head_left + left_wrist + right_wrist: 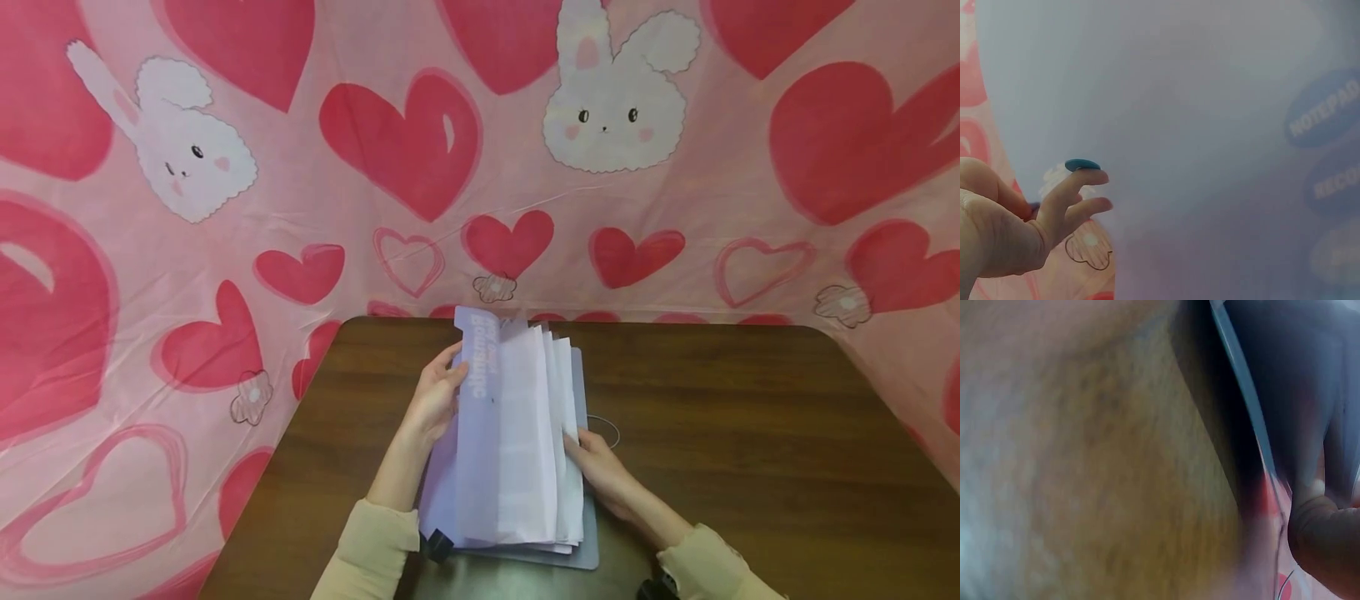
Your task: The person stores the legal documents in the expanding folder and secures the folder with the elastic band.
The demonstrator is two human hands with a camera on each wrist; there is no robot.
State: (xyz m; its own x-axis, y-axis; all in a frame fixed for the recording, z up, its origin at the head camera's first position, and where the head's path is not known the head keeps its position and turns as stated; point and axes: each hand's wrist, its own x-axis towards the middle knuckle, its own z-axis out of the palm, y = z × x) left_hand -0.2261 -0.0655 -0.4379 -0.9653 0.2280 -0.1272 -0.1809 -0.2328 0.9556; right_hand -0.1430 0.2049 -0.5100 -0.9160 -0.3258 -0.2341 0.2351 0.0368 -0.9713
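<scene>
A lilac file folder (441,500) stands partly fanned out on the table, white paper sheets (528,450) between its leaves. My left hand (435,398) pinches the left edge of its translucent front cover (477,467), thumb on the near face. In the left wrist view that cover spreads wide, with printed ovals and a teal button (1082,164) beside my fingers. At the right edge of the sheets, my right hand (606,473) grips the stack with its thumb in front; its other fingers are largely hidden. A thin elastic cord (613,427) loops out behind the folder's right side.
The dark wooden table (750,433) extends to both sides of the folder. Behind and left hangs a pink cloth (547,192) with hearts and rabbits, close to the table's far edge. Black wrist straps (437,546) sit near the folder's lower corners.
</scene>
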